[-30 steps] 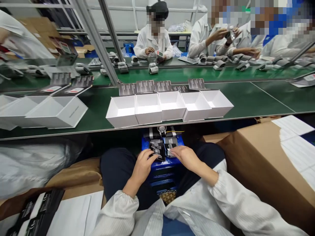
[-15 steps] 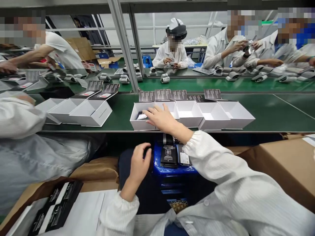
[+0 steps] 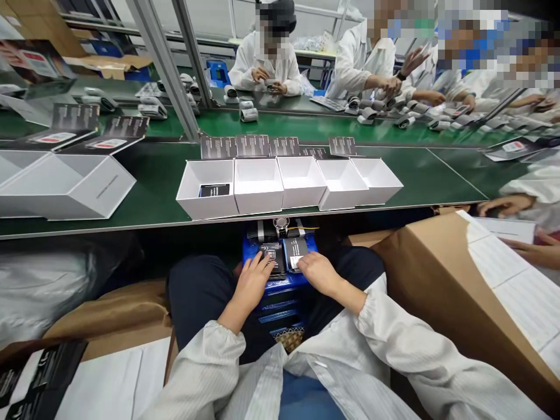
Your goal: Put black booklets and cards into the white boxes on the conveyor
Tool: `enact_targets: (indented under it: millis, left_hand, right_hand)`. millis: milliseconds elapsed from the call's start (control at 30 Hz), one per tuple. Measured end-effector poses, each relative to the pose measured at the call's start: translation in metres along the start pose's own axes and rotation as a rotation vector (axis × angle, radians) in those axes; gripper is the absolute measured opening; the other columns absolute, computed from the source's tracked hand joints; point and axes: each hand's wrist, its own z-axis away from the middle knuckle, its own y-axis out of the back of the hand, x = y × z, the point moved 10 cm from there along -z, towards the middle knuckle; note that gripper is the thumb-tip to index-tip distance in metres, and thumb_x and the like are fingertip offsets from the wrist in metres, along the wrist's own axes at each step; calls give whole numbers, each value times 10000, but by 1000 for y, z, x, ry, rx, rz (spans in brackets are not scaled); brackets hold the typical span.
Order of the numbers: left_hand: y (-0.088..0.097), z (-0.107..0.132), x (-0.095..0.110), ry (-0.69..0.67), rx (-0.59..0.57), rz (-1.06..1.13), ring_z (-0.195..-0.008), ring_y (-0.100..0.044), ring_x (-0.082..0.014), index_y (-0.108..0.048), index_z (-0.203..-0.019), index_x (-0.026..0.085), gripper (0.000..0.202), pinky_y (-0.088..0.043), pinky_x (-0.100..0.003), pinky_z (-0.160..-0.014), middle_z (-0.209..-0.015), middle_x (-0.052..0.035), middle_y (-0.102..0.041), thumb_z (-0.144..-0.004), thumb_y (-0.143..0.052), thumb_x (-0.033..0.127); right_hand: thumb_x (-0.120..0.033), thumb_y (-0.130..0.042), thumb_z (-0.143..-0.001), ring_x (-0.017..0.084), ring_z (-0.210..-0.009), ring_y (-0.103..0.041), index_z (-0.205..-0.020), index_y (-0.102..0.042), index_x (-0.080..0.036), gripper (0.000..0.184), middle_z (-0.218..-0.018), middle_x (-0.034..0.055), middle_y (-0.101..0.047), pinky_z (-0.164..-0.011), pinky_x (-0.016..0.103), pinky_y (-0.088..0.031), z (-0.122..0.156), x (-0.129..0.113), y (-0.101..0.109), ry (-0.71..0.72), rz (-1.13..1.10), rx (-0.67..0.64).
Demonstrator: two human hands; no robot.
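Observation:
My left hand (image 3: pixel 250 284) lies with fingers spread on a stack of black printed booklets (image 3: pixel 273 254) on a blue plastic stool (image 3: pixel 280 286) between my knees. Beside it, my right hand (image 3: pixel 322 274) has its fingertips closed at the lower edge of a second stack of dark cards (image 3: pixel 295 247), on a small white card (image 3: pixel 294 262). Above, on the green bench, several white boxes (image 3: pixel 258 195) stand in a row with dark lids raised behind. In the leftmost box lies a black booklet (image 3: pixel 214 191); no contents show in the others.
Strapped black packs (image 3: pixel 261 228) and a watch-like round item (image 3: pixel 281 224) lie at the stool's back. Cartons flank me, left (image 3: pixel 126 303) and right (image 3: pixel 420 262). More open white boxes (image 3: pixel 83 181) stand at left. Co-workers sit across the bench; another person's hands (image 3: pixel 510 204) are at right.
My right hand has left the leftmost box and come down to the right stack on the stool. My left hand has lowered onto the booklets. The view has shifted right.

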Motion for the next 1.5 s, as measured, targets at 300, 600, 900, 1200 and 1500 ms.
enact_targets:
  millis: [300,600,900,1200,1500]
  left_hand:
    - [111,23,42,-278,503,182,-980,-635,-183,-606,-1224,191,394,-569,-331,-854,-1036,-71,-699,-909,-449,12]
    - [249,29,6,-10,1095,322,-1160,-600,-221,-522,-1185,208,282,-546,-427,-970,-1236,-99,-589,-916,-607,208]
    - [23,11,-8,28,94,126,-1465,-300,-357,-417,-1449,183,570,-408,-593,-1105,-1528,-145,-433,-892,-542,172]
    - [10,10,2,-63,50,-9,-1361,-471,-316,-635,-1269,244,501,-440,-563,-1072,-1351,-87,-625,-882,-415,14]
    - [55,18,8,-137,370,143,-1089,-600,-220,-690,-1151,237,452,-549,-401,-944,-1088,-90,-675,-908,-372,26]
  right_hand:
    - [-254,-468,-1043,183,-989,-683,-1114,-688,-205,237,-1096,55,-726,-860,278,-526,19,2,82,-27,-463,256]
    - [-151,-402,-1035,224,-1102,-611,-1246,-614,-175,300,-1158,108,-693,-960,388,-480,-50,-12,252,126,-123,779]
    - [-286,-606,-971,270,-1103,-600,-1061,-705,-153,189,-1077,132,-710,-1002,455,-422,-20,8,118,137,-66,459]
    - [-121,-527,-976,230,-1037,-649,-1081,-708,-130,210,-1100,124,-715,-955,359,-461,4,5,-5,38,-22,25]
    - [-258,-561,-998,171,-872,-655,-990,-738,-192,190,-953,53,-709,-768,245,-446,10,10,14,71,-101,32]
